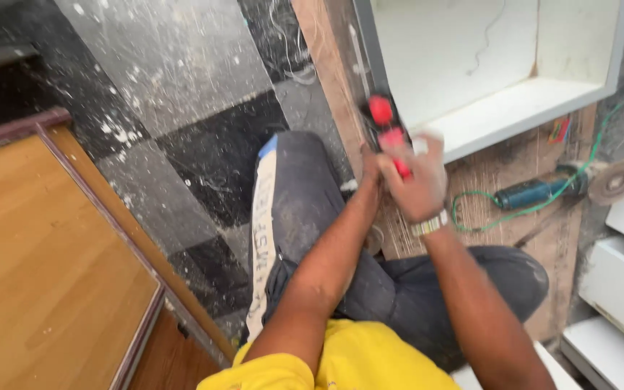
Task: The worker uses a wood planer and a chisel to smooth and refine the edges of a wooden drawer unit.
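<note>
Nearest the camera, above one yellow shirt (348, 357) and two bent knees in dark trousers (305, 195), the right hand (417, 184) clenches one red power tool (388, 133), blurred; the left hand (370, 162) sits against it, grip unclear. Beyond lie one wooden board (514, 173), one blue angle grinder (543, 191), one green cord (579, 170) and one white box frame (500, 108)

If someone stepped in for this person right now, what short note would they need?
Right hand: closed around a red power tool, held against the grey edge of the white cabinet frame.
Left hand: up beside the tool, mostly hidden; grip unclear.
Nearby: a blue angle grinder with green cord lies on the brown board.
Done and left: the blurred picture settles neither.
</note>
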